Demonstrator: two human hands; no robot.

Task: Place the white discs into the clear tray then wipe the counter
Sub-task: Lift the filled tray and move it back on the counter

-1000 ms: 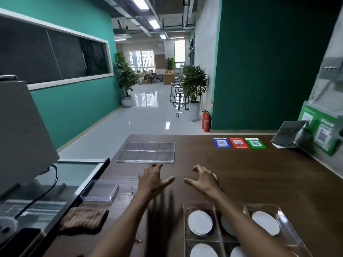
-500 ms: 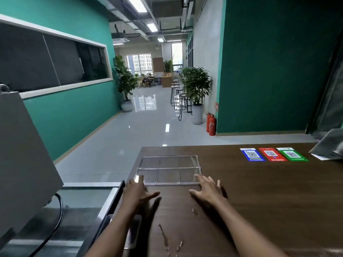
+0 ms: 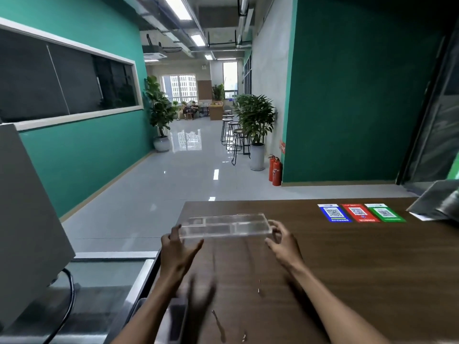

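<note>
A clear tray (image 3: 223, 225) with several compartments is held just above the far left part of the brown wooden counter (image 3: 347, 269). My left hand (image 3: 177, 247) grips its left end and my right hand (image 3: 283, 240) grips its right end. The tray is tilted, near edge up. No white discs are in view; they lie below the frame.
Blue, red and green QR stickers (image 3: 361, 212) lie at the counter's far right, beside a grey stand (image 3: 437, 204). Water streaks (image 3: 218, 326) mark the near counter. A grey monitor back (image 3: 27, 219) with a cable stands left over a steel ledge (image 3: 141, 276). A small clear lid (image 3: 177, 319) sits near the counter's left edge.
My hands reached forward to the clear tray, took it by both ends and lifted it off the counter. The camera tilted up, so the discs' container left the view.
</note>
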